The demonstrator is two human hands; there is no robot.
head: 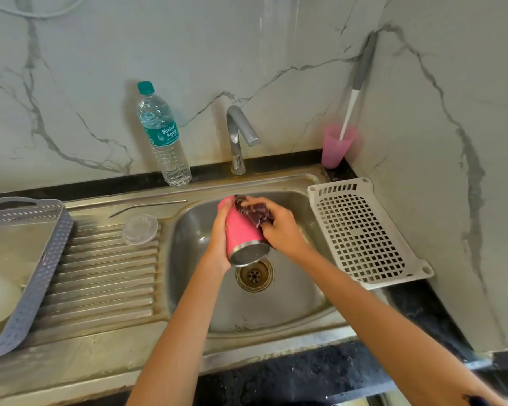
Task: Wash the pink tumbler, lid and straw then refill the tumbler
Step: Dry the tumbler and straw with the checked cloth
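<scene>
Scrubbing over the sink [276,303], we are holding the pink tumbler [241,230] tilted, steel base toward us. Our left hand [219,238] is curling its fingers round it, and our right hand [279,230] is pinching a dark scrubber [252,210] against its side. A slippery grip could be letting it drop into the basin. The tap [238,136] is standing close behind and the white tray [361,232] is crowding the right rim. The lid [140,233] and straw [147,207] are lying well apart on the left.

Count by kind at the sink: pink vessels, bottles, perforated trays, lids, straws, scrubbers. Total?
Pink vessels: 2 (pink tumbler, pink cup)
Bottles: 1 (water bottle)
Perforated trays: 2 (grey basket, white tray)
Lids: 1 (lid)
Straws: 1 (straw)
Scrubbers: 1 (scrubber)
Total: 8
</scene>
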